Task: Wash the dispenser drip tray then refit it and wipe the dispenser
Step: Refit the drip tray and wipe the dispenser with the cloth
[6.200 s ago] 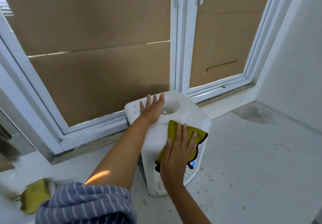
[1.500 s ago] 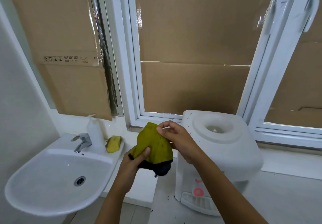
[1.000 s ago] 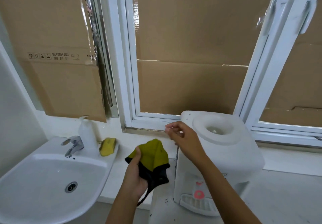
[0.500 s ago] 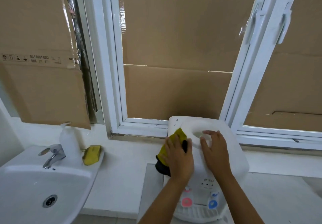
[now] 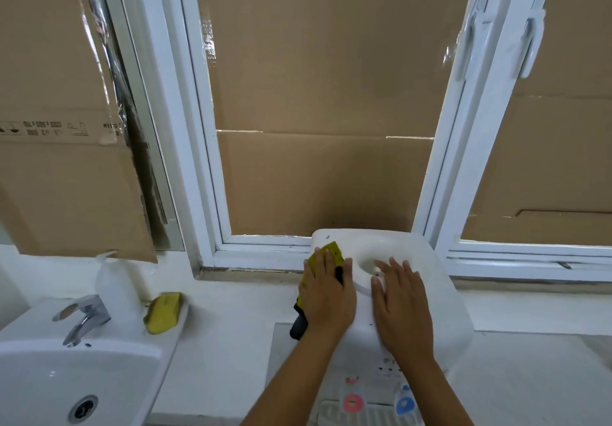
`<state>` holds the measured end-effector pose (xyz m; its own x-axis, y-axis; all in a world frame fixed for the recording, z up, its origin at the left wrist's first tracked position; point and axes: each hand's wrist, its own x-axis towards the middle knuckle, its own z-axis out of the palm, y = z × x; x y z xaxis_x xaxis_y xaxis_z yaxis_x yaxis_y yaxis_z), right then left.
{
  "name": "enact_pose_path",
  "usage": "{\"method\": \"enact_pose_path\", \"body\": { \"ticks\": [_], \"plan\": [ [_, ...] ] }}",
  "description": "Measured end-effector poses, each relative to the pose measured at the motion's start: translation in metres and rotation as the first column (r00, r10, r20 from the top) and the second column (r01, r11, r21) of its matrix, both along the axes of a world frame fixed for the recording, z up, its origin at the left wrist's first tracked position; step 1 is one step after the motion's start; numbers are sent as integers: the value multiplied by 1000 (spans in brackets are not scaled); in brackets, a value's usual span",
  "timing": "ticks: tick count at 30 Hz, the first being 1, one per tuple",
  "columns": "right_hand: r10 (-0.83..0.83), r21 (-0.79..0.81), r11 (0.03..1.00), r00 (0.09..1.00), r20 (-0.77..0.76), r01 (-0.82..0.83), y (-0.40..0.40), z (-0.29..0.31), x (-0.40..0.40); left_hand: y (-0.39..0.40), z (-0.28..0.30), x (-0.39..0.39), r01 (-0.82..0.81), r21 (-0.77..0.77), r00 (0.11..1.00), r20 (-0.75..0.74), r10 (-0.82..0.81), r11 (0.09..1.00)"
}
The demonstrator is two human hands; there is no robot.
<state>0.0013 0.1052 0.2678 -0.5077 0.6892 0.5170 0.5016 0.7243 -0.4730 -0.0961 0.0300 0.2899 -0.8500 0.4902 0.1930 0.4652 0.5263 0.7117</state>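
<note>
A white tabletop water dispenser [image 5: 443, 323] stands on the counter below the window. My left hand [image 5: 328, 293] presses a yellow-and-black cloth [image 5: 332, 251] flat on the left part of its top. Beside the round bottle well [image 5: 369, 261], my right hand [image 5: 402, 306] lies flat with fingers spread on the top and holds nothing. The white ribbed drip tray [image 5: 374, 417] sits in place at the dispenser's foot, under a red tap [image 5: 353, 403] and a blue tap [image 5: 405, 404].
A white basin [image 5: 49, 389] with a chrome tap [image 5: 82, 318] is at the lower left. A white soap bottle [image 5: 114, 284] and a yellow sponge [image 5: 164, 312] stand on its rim. White window frames [image 5: 198, 147] backed with cardboard rise right behind the dispenser.
Earlier my right hand wiped the dispenser's front, then both hands refolded the cloth. My left hand took it and now presses it on the top; my right hand settled beside it.
</note>
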Motion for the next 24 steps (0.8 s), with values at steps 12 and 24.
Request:
{"method": "enact_pose_path", "body": {
  "ticks": [12, 24],
  "plan": [
    [-63, 49, 997, 994, 87, 59, -5, 3, -3, 36, 6, -87, 263, 80, 957, 107, -270, 962],
    [-106, 64, 993, 989, 100, 99, -4, 4, -4, 79, 5, -144, 280, 128, 911, 277, -306, 951]
  ]
}}
